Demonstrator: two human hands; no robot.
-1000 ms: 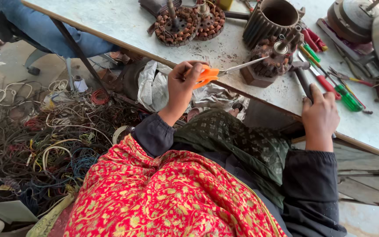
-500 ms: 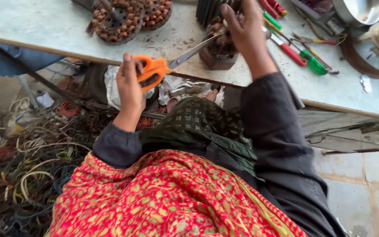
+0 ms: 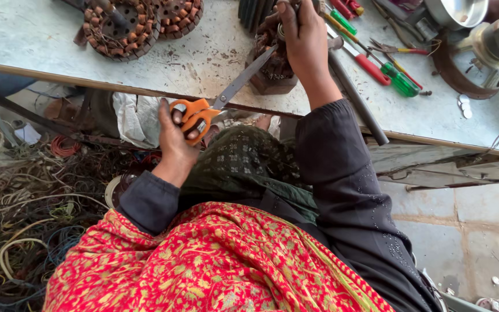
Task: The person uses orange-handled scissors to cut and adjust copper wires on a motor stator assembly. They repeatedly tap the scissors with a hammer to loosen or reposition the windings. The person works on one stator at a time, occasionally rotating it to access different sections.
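My left hand [image 3: 175, 134] grips the orange handles of a pair of scissors [image 3: 222, 99]. The steel blades point up and right toward a dark wound motor part [image 3: 272, 60] that stands on a small block on the workbench [image 3: 203, 60]. My right hand [image 3: 302, 36] rests on top of that part, fingers curled over it. Whether the blades touch the windings is hidden by the hand.
Two round copper-wound stators [image 3: 123, 28] lie at the back left of the bench. Screwdrivers with red and green handles [image 3: 383, 68] and a grey metal rod [image 3: 358, 99] lie to the right. A heap of tangled wires [image 3: 24, 202] covers the floor at left.
My right hand moved from the screwdrivers at the right onto the wound motor part. My left hand with the scissors dropped a little toward the bench edge, blades still aimed at the part.
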